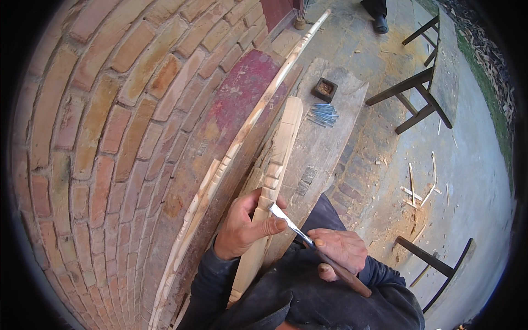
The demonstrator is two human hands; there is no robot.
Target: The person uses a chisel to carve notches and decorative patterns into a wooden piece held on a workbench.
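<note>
My left hand (pixel 241 228) is wrapped round a pale, squared wooden bar (pixel 284 135) with several notches cut across it. Its thumb lies over the bar close to the blade of a chisel (pixel 293 225). My right hand (pixel 342 250) grips that chisel where steel meets the long brown wooden handle, whose end points towards my lap. The chisel's bright, flat tip touches the bar's edge just below the notches. The bar slants away from my lap over a worn wooden bench (pixel 322 146).
A long curved, notched pole (pixel 254 114) lies left of the bar, beside a brick wall (pixel 115 121). Blue nails (pixel 323 114) and a small dark square box (pixel 324 89) rest on the bench. Wood strips (pixel 422 192) litter the floor. Another bench (pixel 444 66) stands far right; someone's shoe (pixel 380 25) shows beyond.
</note>
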